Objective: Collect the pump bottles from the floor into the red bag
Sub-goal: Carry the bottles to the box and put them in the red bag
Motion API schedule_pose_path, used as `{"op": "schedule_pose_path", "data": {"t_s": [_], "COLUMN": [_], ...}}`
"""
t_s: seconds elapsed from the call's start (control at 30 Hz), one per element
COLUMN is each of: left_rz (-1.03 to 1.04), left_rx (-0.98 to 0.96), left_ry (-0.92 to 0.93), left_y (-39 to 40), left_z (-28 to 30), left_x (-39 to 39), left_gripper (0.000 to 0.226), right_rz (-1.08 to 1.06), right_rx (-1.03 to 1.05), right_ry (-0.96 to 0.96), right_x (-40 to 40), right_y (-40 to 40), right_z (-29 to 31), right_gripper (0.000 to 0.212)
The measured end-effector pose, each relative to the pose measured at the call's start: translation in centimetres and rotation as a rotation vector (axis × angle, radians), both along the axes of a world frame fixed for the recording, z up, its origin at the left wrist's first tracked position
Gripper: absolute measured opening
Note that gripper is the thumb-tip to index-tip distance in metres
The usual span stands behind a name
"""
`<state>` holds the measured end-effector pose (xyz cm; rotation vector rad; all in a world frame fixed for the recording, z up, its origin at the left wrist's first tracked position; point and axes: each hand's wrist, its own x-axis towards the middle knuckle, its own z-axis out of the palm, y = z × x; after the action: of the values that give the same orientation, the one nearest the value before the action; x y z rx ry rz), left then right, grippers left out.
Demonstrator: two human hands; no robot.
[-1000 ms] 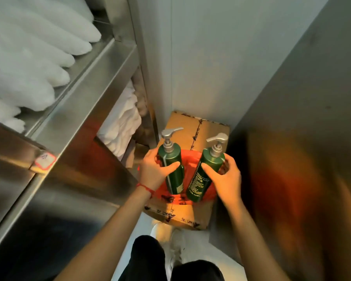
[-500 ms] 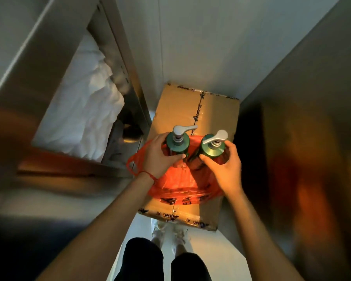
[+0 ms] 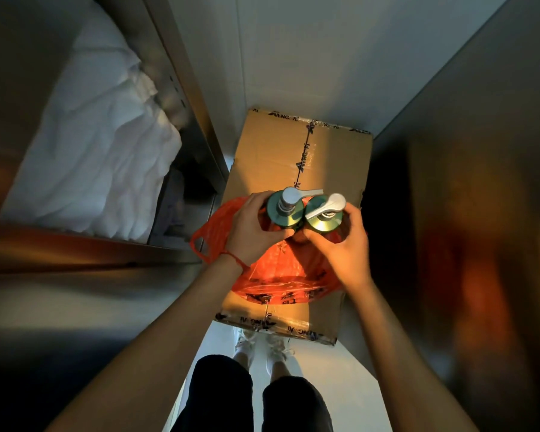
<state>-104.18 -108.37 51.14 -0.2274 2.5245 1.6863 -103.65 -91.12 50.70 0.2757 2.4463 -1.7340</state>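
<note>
1. Seen from above, a narrow passage runs between a pale wall (image 3: 309,51) at the far end and a dark, shiny metal surface (image 3: 480,182) on the right.
2. A taped cardboard box (image 3: 293,151) lies on the pale floor (image 3: 340,363) in the middle, its far end against the wall.
3. A red bag (image 3: 281,269) of thin plastic sits on the near part of the box.
4. The left hand (image 3: 250,232) grips one green pump bottle (image 3: 285,210) upright over the bag.
5. The right hand (image 3: 343,244) grips a second green pump bottle (image 3: 324,216), touching the first.
6. On the left, a metal shelf unit (image 3: 181,73) holds folded white linen (image 3: 97,157).
7. White shoes (image 3: 262,350) and dark trousers (image 3: 256,397) show near the bottom edge.
</note>
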Motion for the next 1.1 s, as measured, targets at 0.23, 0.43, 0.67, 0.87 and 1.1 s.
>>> {"op": "schedule_pose_path", "data": {"t_s": [0.23,0.43,0.67,0.87,1.1], "left_rz": [-0.015,0.007,0.031,-0.011,-0.039], "left_rx": [0.020,0.048,-0.067,-0.354,-0.644], "left_ry": [-0.021,-0.041,-0.058,0.019,0.107], "left_y": [-0.4,-0.3,-0.7,-0.7,-0.4], "left_z": [0.4,1.0,2.7,6.4,10.3], "left_x": [0.6,1.3,2.9,6.3,11.3], "left_gripper": [0.066,0.069,0.060,0.053,0.060], "right_rz": [0.009,0.003,-0.036,-0.004,0.201], "right_rx": [0.007,0.003,0.067,0.242,0.550], "right_ry": [0.013,0.009,-0.024,0.050,0.206], "right_x": [0.8,1.4,3.1,6.1,9.3], "right_y": [0.2,0.4,0.6,0.4,1.0], "right_z": [0.6,1.4,3.7,7.5,11.3], "right_gripper": [0.067,0.067,0.066,0.056,0.054]}}
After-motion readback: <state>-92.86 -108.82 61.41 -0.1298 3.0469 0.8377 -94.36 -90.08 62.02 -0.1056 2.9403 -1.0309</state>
